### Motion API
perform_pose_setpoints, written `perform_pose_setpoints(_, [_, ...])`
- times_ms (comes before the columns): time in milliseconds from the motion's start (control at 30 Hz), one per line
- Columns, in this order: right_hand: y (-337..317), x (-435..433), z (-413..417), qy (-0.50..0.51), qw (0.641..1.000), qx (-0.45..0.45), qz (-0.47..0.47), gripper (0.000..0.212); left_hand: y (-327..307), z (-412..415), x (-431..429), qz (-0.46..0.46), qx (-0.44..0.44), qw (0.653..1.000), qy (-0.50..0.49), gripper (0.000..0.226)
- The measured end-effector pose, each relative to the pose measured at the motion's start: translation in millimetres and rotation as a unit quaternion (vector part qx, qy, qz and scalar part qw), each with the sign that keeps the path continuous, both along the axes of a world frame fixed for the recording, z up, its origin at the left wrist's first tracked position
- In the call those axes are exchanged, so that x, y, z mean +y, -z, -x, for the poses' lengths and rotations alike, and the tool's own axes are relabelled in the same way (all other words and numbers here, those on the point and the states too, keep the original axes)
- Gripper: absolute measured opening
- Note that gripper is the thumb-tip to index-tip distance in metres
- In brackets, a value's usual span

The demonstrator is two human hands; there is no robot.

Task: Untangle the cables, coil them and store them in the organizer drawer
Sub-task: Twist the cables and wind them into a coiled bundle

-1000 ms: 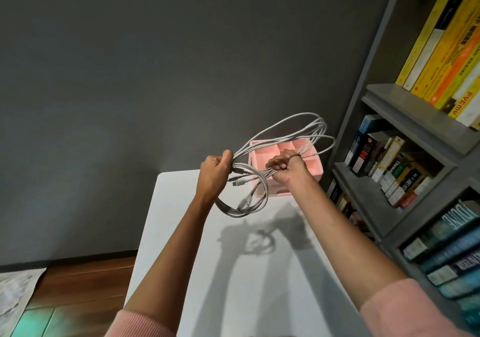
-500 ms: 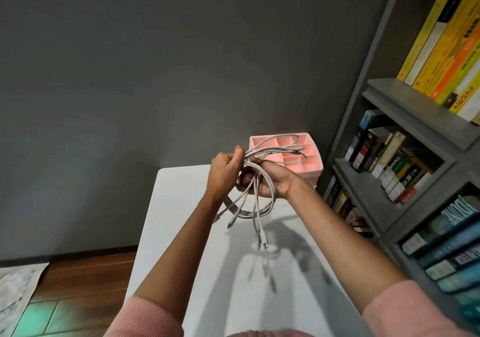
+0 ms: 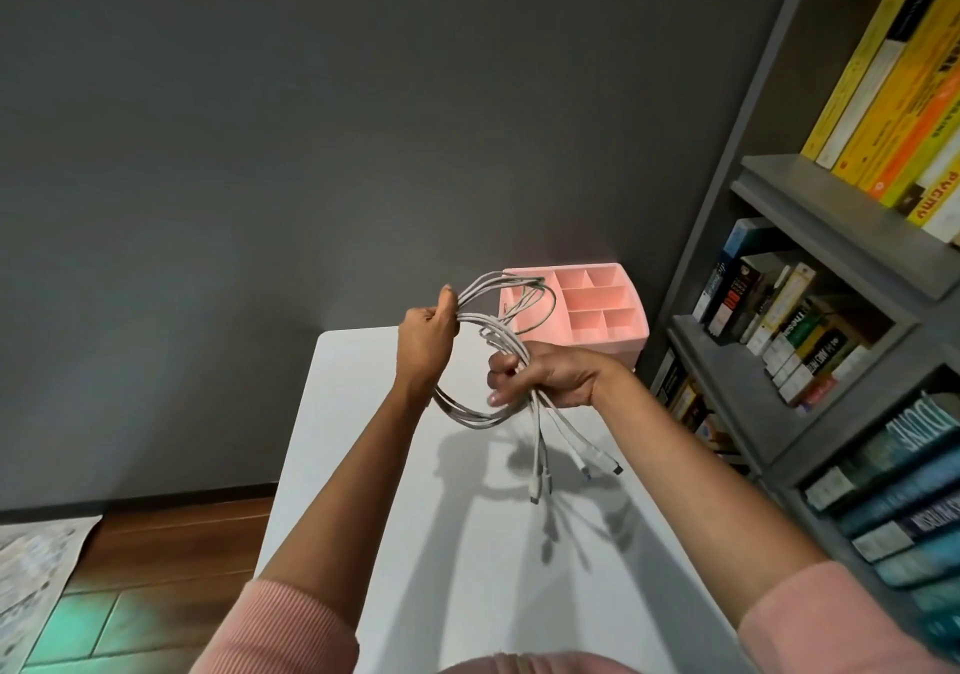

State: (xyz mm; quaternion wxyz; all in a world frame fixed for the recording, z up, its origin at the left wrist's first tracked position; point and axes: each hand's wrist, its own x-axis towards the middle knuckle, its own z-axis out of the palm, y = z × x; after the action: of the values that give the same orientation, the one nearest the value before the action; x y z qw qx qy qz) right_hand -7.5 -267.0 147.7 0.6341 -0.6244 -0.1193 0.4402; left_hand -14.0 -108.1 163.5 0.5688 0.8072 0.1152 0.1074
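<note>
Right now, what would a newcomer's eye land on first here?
The grey cables, held up mid-frame: the left hand grips the loops, the right hand clutches the bundle, plug ends dangling over the white table. Behind them a pink organizer sits at the table's far end, and a bookshelf fills the right side.

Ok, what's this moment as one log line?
step: coiling | left hand: grips gray cables at loop top | right hand: grips loop, plug ends dangling | pink organizer: on white table
</note>
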Motion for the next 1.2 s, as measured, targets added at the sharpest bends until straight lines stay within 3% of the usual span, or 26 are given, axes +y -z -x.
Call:
perform_pose_setpoints(133, [8, 7, -1, 0.060, 0.980, -0.075, 0.173, 0.033, 8, 2, 3, -0.018, 0.030, 0.999, 0.003, 0.065])
perform_pose_setpoints(267, [6, 15, 0, 0.074, 0.957, -0.086, 0.266, 0.004, 11, 3, 4, -0.100, 0.032, 0.994, -0.030, 0.071])
perform_pose_setpoints(333, [1, 18, 0, 0.062, 0.906, -0.184, 0.377, 0.028, 10, 3, 2, -0.135, 0.030, 0.989, -0.060, 0.069])
perform_pose_setpoints(433, [-7, 17, 3, 0.073, 0.791, -0.346, 0.500, 0.080, 11, 3, 3, -0.189, 0.026, 0.976, -0.107, 0.063])
perform_pose_setpoints(500, [-10, 11, 2, 0.109, 0.774, -0.413, 0.467, 0.081, 14, 3, 10, -0.225, 0.021, 0.965, -0.135, 0.063])
perform_pose_setpoints(633, [-11, 2, -8, 0.101, 0.826, -0.432, 0.348, 0.049, 20, 1, 22, -0.267, 0.024, 0.951, -0.156, 0.061])
perform_pose_setpoints(800, [-29, 20, -9, 0.111, 0.857, -0.453, 0.221, 0.031, 32, 1, 16, -0.274, 0.040, 0.953, -0.122, 0.053])
perform_pose_setpoints(900, [-48, 10, -12, 0.186, 0.871, -0.439, 0.117, 0.025, 35, 1, 24, -0.244, 0.048, 0.960, -0.133, 0.056])
perform_pose_setpoints(967, [-59, -3, -19, 0.268, 0.855, -0.436, 0.081, 0.025, 36, 3, 30, -0.237, 0.051, 0.961, -0.135, 0.056])
perform_pose_setpoints(1100, [-47, -37, -37, 0.436, 0.796, -0.405, 0.110, 0.030, 36, 3, 47, -0.202, 0.045, 0.962, -0.180, 0.056])
perform_pose_setpoints(1200, [-12, -53, -40, 0.476, 0.796, -0.342, 0.153, 0.030, 27, -1, 57, -0.185, 0.037, 0.959, -0.213, 0.053])
